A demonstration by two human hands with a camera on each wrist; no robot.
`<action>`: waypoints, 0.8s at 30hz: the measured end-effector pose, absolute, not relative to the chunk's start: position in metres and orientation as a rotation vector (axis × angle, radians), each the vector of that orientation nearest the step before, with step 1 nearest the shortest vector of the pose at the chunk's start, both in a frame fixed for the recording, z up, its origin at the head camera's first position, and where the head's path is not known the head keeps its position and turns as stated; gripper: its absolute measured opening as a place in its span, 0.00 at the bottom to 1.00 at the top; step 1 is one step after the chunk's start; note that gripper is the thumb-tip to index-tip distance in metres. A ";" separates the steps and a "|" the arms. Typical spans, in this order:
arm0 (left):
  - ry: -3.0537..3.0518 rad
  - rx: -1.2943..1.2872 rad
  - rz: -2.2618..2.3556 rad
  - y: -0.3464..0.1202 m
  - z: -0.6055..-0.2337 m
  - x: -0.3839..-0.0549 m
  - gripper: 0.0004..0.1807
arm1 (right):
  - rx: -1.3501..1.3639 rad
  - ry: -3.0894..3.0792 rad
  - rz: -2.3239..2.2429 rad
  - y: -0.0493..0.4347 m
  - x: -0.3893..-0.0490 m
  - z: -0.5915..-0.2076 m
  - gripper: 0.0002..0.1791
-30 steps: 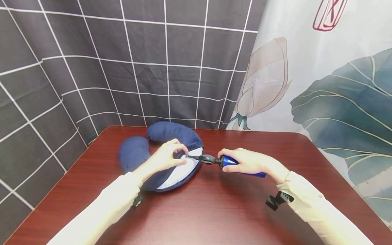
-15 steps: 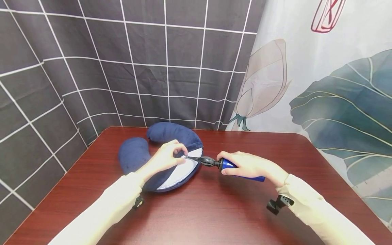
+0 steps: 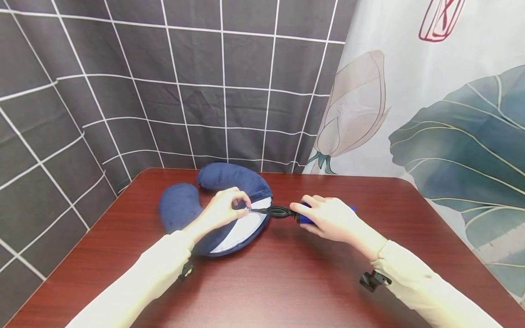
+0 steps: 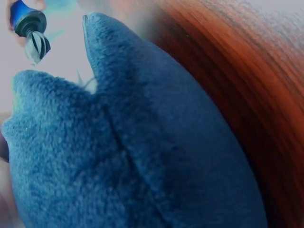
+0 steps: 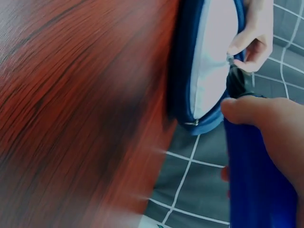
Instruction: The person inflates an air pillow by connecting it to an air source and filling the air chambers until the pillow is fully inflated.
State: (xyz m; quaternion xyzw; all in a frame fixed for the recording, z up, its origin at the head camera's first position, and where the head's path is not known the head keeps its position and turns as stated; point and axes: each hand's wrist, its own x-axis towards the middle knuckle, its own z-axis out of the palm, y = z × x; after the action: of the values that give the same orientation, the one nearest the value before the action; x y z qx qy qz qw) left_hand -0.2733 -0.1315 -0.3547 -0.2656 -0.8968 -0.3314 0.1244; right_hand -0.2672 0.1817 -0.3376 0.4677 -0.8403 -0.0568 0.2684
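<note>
A dark blue U-shaped neck pillow [image 3: 193, 207] lies on the far left part of the reddish-brown table [image 3: 287, 273], its open ends pointing to the left and far side. Its cover is parted along the right side, and a white inner bladder [image 3: 239, 230] shows through the gap.

The left hand [image 3: 223, 210] rests over the pillow's right side, thumb and forefinger curled together and pinching a small valve at the edge of the white bladder. In the right wrist view the same fingers [image 5: 251, 45] are seen pinching at the point where the pump's tip meets the bladder.

The right hand [image 3: 328, 216] lies just right of the pillow, its fingers wrapped round the blue barrel of a hand pump [image 3: 305, 217], which is mostly hidden under the hand. The pump's black ribbed nozzle [image 3: 276, 211] reaches left from the hand to the valve held by the left hand, so the pump lies roughly level, bridging the two hands just above the table. In the left wrist view the pump's blue end and black nozzle [image 4: 33, 38] appear at the upper left beyond the plush cover [image 4: 142, 156].

Both arms wear pale cream sleeves [image 3: 151, 273]. Behind the table hangs a dark grid-patterned cloth [image 3: 164, 91] on the left and a curtain printed with a flower bud and large green leaves [image 3: 451, 136] on the right.
</note>
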 end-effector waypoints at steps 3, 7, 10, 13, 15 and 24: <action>-2.605 -0.783 -0.979 -0.131 -0.354 -0.273 0.07 | 1.236 -2.197 -0.206 0.182 -0.267 -0.339 0.27; -2.594 -0.787 -0.982 -0.131 -0.356 -0.274 0.07 | 1.236 -2.260 -0.168 0.181 -0.265 -0.338 0.27; -2.604 -0.774 -0.975 -0.131 -0.357 -0.274 0.07 | 1.249 -2.448 -0.044 0.182 -0.264 -0.338 0.27; -2.622 -0.760 -0.967 -0.131 -0.357 -0.273 0.06 | 1.227 -2.694 0.124 0.183 -0.262 -0.336 0.26; -2.628 -0.754 -0.967 -0.130 -0.358 -0.273 0.07 | 1.205 -2.828 0.226 0.183 -0.262 -0.335 0.25; -2.606 -0.766 -0.994 -0.131 -0.359 -0.274 0.07 | 1.169 -3.049 0.474 0.190 -0.267 -0.333 0.25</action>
State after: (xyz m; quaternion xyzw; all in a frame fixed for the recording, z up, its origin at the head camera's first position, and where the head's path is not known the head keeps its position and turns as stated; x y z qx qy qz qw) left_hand -0.2738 -0.1306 -0.3594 -0.2627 -0.8940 -0.3410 0.1244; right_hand -0.2667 0.1905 -0.3331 0.3532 -0.9211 0.1433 -0.0788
